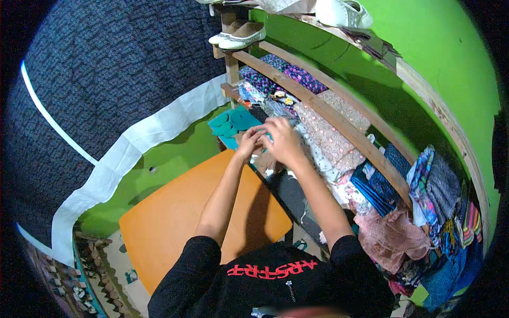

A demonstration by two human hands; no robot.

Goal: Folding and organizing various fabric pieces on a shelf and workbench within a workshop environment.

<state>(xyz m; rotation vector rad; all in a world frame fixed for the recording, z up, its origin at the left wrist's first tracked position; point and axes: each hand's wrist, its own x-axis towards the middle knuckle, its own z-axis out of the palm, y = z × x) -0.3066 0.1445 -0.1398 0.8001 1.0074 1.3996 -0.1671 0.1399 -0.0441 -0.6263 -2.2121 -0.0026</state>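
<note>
My left hand (249, 143) and my right hand (282, 139) meet in front of me, over the far end of a dark bench top (286, 188). Their fingers are bent and drawn together at the tips. Whatever they pinch is too small or too hidden to make out. Just beyond my left hand lie teal cut sheet pieces (233, 124), some with rounded edges. Brown and pale scraps (261, 161) show beneath and between my hands.
An orange tabletop (185, 206) spreads below my left forearm. On the right, wooden rails (328, 119) run above folded patterned fabric (331, 122) and a pink lacy cloth (389, 238). Shoes (241, 36) rest on the rack's upper end. A dark curtain (132, 69) hangs on the left.
</note>
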